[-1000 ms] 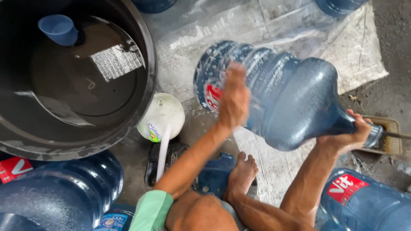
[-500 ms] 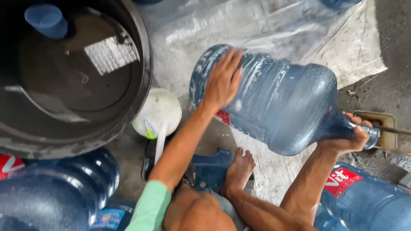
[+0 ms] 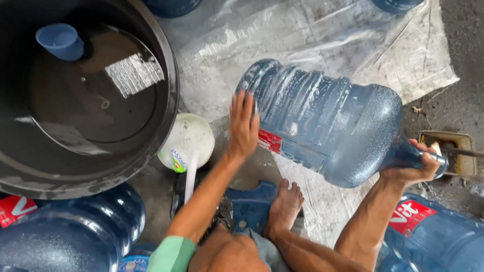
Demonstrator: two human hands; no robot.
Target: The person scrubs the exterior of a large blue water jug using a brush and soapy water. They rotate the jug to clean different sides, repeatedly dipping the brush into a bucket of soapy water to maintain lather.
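Observation:
A large blue water jug (image 3: 327, 123) lies tilted on its side over a plastic sheet, its inside wet and foamy. My left hand (image 3: 244, 126) presses flat against the jug's ribbed side near its base, fingers spread. My right hand (image 3: 413, 166) is closed around the jug's neck at the right. My bare foot (image 3: 285, 209) rests below the jug on a blue low stool (image 3: 249, 206).
A big black tub (image 3: 166, 100) of water fills the upper left, with a blue cup (image 3: 60, 41) floating in it. A white bowl (image 3: 189, 141) sits beside the tub. More blue jugs (image 3: 75, 231) lie at lower left and lower right (image 3: 438, 236). A floor drain (image 3: 456, 156) is at right.
The jug has rolled and shifted slightly under my hands. My left hand slid from the top of the jug's side down to its lower edge.

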